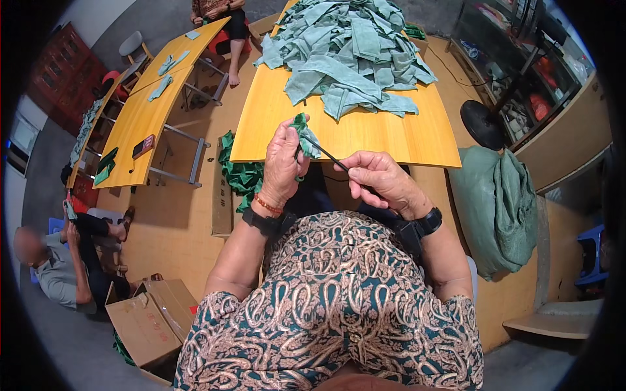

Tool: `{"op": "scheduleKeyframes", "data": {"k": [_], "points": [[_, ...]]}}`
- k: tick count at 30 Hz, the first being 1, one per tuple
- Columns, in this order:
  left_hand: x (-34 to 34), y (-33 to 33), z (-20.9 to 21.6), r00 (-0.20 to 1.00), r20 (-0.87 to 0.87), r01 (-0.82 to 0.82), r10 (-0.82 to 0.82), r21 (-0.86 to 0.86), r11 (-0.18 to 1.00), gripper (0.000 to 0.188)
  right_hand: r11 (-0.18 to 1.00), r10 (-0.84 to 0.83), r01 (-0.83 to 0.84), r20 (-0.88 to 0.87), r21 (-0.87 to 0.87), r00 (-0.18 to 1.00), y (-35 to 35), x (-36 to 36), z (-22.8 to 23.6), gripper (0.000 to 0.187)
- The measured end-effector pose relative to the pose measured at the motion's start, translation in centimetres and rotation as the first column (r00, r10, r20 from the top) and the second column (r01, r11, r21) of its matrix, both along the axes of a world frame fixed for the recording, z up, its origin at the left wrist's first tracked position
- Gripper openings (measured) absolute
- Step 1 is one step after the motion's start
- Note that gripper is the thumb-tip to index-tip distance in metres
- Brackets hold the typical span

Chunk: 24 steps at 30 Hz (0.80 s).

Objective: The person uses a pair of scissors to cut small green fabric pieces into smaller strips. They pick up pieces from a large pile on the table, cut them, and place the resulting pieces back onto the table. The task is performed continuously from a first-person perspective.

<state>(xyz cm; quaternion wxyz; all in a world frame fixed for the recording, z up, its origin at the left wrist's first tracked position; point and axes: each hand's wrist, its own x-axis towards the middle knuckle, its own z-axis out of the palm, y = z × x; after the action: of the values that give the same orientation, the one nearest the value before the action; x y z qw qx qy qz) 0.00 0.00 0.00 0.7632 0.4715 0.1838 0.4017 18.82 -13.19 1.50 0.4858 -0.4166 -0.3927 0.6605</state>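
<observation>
- Right now, the left hand (282,159) is gripping a bunched green cloth piece (301,125), fingers curling around it, near the front edge of the yellow table (398,142).
- The right hand (381,179) is pinching a thin black rod (331,158) between thumb and fingers; the rod is slanting up leftward, its far end meeting the cloth.
- A beaded bracelet (267,205) is circling the left wrist.
- Beyond the hands, a large heap of pale green cloth pieces (352,62) is covering the table's far part.
- Left of the table, darker green pieces (242,176) are lying beside a carton flap (223,199).
- On the right, a bulky green sack (495,208) is resting on the floor, near a round black stand base (481,124).
- At the lower left, a co-worker in a grey shirt (55,277) is sitting near a cardboard box (147,329).
- Another yellow table (130,127) is standing farther left, bearing several cloth pieces.
</observation>
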Motion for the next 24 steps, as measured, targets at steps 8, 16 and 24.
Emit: {"op": "scheduleKeyframes", "data": {"k": [8,16,24], "points": [[-0.2,-0.8,0.5,0.991,-0.128,0.034,-0.024,0.083,0.996,0.041,0.996,-0.079,0.079,0.001,0.043,0.997,0.4,-1.7,-0.3,0.025],[1.9,-2.9,-0.9,0.991,-0.106,0.089,-0.082,0.065,0.994,0.039,0.961,-0.26,0.249,0.086,0.119,0.962,1.3,-2.6,-0.9,0.023],[0.9,-0.6,-1.9,0.999,0.035,-0.028,0.032,-0.113,0.993,0.034,0.996,-0.086,0.085,0.025,0.033,0.996,0.0,-1.0,0.2,0.027]]}}
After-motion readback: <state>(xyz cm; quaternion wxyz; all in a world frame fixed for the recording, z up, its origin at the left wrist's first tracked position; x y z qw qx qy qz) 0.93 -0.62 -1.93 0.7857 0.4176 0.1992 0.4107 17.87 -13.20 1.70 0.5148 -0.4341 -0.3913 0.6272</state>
